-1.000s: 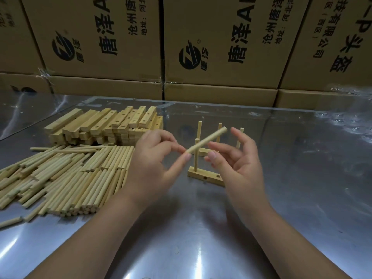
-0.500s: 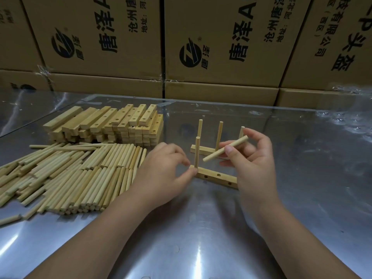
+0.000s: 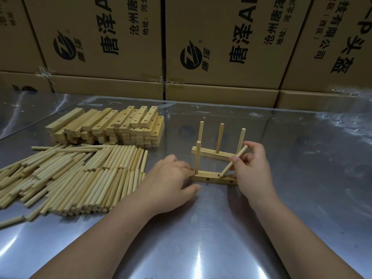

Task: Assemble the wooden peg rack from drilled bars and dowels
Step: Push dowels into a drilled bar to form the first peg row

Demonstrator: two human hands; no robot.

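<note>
Right hand (image 3: 251,168) pinches a dowel (image 3: 233,161), tilted, with its lower tip at a top hole of the near bar (image 3: 213,179) between the hands; can't tell if it's entered. Left hand (image 3: 171,178) grips the bar's left end beside the seated peg (image 3: 197,158). Square the dowel vertical before pressing, and pin the bar flat on the bench (image 3: 201,228).
</note>
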